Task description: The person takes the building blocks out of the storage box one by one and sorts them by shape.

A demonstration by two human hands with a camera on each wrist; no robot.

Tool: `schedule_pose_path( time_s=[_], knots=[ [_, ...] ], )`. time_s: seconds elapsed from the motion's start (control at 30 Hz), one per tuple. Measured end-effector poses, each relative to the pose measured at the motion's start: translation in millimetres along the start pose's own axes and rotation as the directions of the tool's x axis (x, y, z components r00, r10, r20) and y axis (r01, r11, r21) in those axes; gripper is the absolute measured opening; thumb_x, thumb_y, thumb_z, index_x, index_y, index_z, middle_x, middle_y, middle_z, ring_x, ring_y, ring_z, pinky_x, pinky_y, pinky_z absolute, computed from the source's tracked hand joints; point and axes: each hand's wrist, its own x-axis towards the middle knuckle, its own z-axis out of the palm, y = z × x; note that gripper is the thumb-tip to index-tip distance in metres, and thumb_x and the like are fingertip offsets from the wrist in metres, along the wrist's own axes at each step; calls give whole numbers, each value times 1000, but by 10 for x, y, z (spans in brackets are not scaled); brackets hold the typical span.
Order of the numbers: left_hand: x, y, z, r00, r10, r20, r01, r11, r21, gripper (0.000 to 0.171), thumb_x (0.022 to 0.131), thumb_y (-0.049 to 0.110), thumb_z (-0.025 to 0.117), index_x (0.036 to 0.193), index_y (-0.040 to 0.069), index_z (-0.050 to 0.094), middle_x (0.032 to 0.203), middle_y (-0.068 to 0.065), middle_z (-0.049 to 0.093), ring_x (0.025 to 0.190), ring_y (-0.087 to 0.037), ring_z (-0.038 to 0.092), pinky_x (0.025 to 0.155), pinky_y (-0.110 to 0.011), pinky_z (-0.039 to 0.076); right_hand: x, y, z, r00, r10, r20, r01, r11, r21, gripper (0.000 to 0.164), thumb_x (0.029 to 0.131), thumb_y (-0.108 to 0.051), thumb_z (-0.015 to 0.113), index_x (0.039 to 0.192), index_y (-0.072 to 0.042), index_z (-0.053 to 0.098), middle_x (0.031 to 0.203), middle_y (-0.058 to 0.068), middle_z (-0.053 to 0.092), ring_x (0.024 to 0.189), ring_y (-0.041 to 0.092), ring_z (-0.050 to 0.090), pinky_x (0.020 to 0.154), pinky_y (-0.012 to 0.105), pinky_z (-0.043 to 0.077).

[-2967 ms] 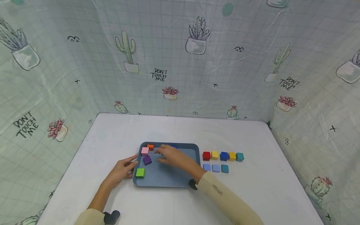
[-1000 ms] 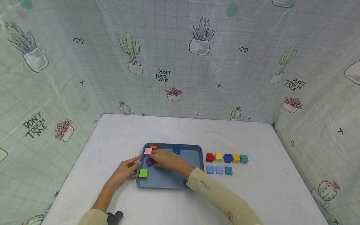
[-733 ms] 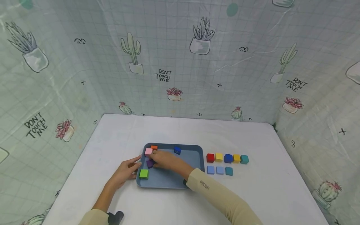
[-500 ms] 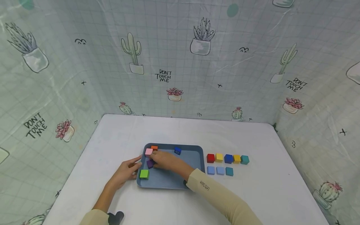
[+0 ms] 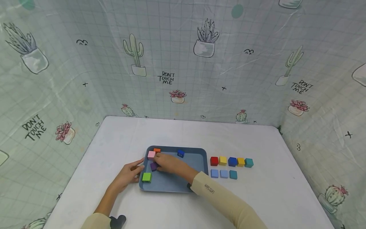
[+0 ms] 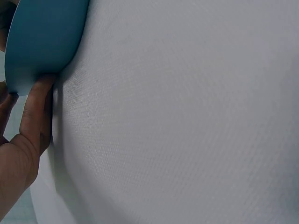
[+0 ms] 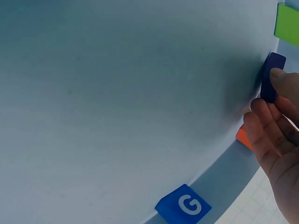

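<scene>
A blue-grey tray (image 5: 168,185) lies on the white table. My left hand (image 5: 127,175) touches its left side with fairly straight fingers; in the left wrist view a finger (image 6: 37,109) meets the tray's outer wall (image 6: 46,42). My right hand (image 5: 171,163) reaches into the tray's left part. Its thumb and fingers pinch a purple block (image 7: 273,77), which stands tilted beside them in the head view. Just behind are a pink block (image 5: 151,155) and an orange block (image 5: 157,150). A green block (image 5: 146,177) sits in the near left corner.
A blue block with a letter G (image 7: 187,205) sits at the tray's far side. Right of the tray are two rows of blocks, among them a red block (image 5: 214,161) and a teal block (image 5: 249,163). A patterned cloth (image 5: 171,47) hangs behind the table.
My right hand came from the tray's middle to the purple block at the left and has taken hold of it; the block has shifted slightly right. The left hand stays at the tray's side.
</scene>
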Motion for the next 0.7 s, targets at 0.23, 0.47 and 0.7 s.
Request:
schedule_pose_path(
  time_s=[0.23, 0.47, 0.7],
  knots=[
    [13, -3, 9, 1000, -3, -6, 3, 1000, 22, 54, 94, 26, 58, 144, 11, 41, 113, -17, 56, 86, -21, 56, 71, -34, 55, -58, 74, -34, 996, 79, 30, -81, 995, 67, 33, 87, -21, 69, 117, -11, 60, 103, 0, 59, 83, 7, 52, 74, 14, 45],
    [4, 4, 5, 1000, -11, -15, 12, 998, 55, 55, 94, 26, 59, 144, 12, 40, 111, -16, 56, 85, -21, 55, 69, -32, 54, -125, 165, -109, 994, 107, 18, -108, 994, 34, 34, 87, -21, 70, 118, -10, 60, 99, 0, 59, 81, 7, 52, 74, 13, 46],
    [9, 10, 3, 1000, -14, -18, 15, 998, 57, 55, 94, 26, 59, 144, 12, 41, 112, -16, 56, 85, -21, 55, 68, -31, 54, -176, 208, -181, 991, 132, 25, -133, 990, 44, 37, 87, -20, 70, 121, -11, 60, 102, -1, 59, 82, 5, 51, 74, 14, 46]
  ],
)
